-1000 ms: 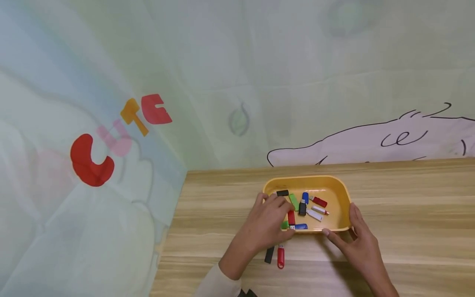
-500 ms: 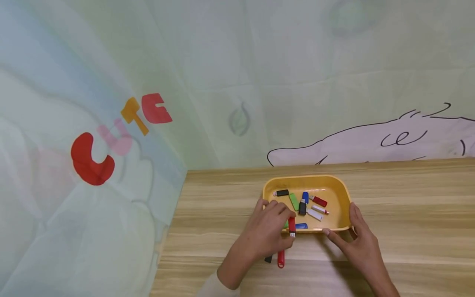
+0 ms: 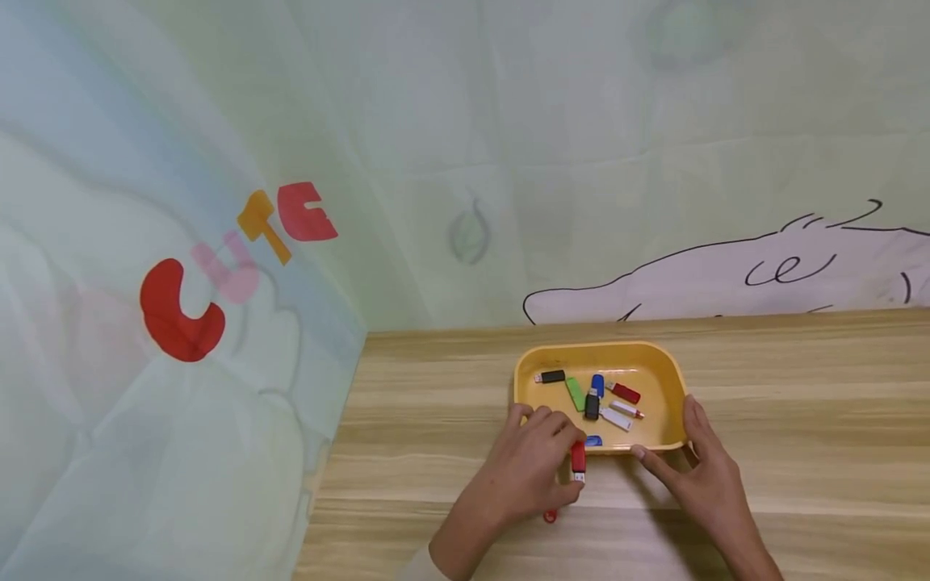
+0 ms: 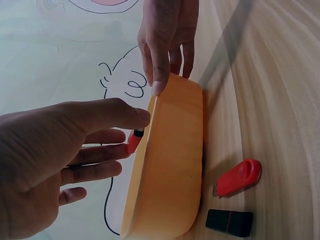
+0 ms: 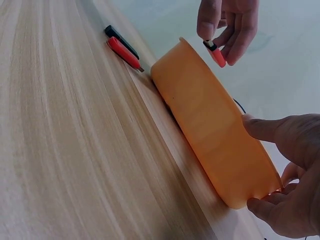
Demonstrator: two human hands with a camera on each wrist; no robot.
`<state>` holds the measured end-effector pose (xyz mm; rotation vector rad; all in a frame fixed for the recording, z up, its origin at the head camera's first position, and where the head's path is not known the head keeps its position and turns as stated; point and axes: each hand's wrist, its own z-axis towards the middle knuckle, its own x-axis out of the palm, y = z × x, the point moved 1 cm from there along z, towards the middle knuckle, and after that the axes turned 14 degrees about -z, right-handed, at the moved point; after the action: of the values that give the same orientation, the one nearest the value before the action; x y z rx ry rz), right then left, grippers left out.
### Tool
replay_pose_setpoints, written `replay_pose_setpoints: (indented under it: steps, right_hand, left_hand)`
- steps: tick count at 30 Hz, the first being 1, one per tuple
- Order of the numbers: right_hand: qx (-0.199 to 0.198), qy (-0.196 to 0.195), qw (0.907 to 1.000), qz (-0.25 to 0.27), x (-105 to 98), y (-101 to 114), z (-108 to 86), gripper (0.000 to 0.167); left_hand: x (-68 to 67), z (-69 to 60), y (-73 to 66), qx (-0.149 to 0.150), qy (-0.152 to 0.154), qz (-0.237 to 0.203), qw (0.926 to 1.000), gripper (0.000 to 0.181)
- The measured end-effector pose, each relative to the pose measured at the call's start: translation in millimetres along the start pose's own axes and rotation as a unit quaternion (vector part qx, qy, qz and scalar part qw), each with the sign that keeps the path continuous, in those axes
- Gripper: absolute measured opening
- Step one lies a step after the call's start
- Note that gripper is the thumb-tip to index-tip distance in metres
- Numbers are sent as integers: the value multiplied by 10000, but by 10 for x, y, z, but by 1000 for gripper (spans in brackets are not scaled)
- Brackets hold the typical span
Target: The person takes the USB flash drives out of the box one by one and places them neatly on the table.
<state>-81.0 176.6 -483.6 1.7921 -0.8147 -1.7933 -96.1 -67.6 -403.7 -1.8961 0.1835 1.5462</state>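
Observation:
Between thumb and fingertips my left hand (image 3: 523, 464) pinches a red USB stick (image 3: 578, 458), its metal plug toward me, above the near rim of a yellow plastic tray (image 3: 672, 387). At the tray's right near corner, my right hand (image 3: 708, 476) grips the rim, thumb on the near edge and fingers along the outer side. Inside lie several USB sticks: a black one (image 3: 554, 377), a green one (image 3: 576, 394), a dark red one (image 3: 626, 394) and white ones (image 3: 617, 420). A blue stick (image 3: 593, 440) by the near wall is partly hidden.
On the wooden table (image 3: 814, 420) in front of the tray lie a red USB stick (image 4: 240, 177) and a black USB stick (image 4: 230, 223), side by side. In the head view my left hand mostly covers them. A printed cloth backdrop (image 3: 436, 161) rises behind the table.
My left hand has picked the red USB stick out of the tray and drawn it toward me, past the near rim. My right hand and the tray have stayed put.

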Motion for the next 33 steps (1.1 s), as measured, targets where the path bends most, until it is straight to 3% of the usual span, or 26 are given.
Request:
replay_pose_setpoints:
  steps: [20,33]
  right_hand:
    - [55,-8,10000,-49,-3,12,-4,113]
    - [42,-17,10000,29,-9,15,-10,111]
  left_hand:
    - [76,-158,19,177,-106,-63,9998,52]
    - [128,-237,20,109,38,-48,9999,52]
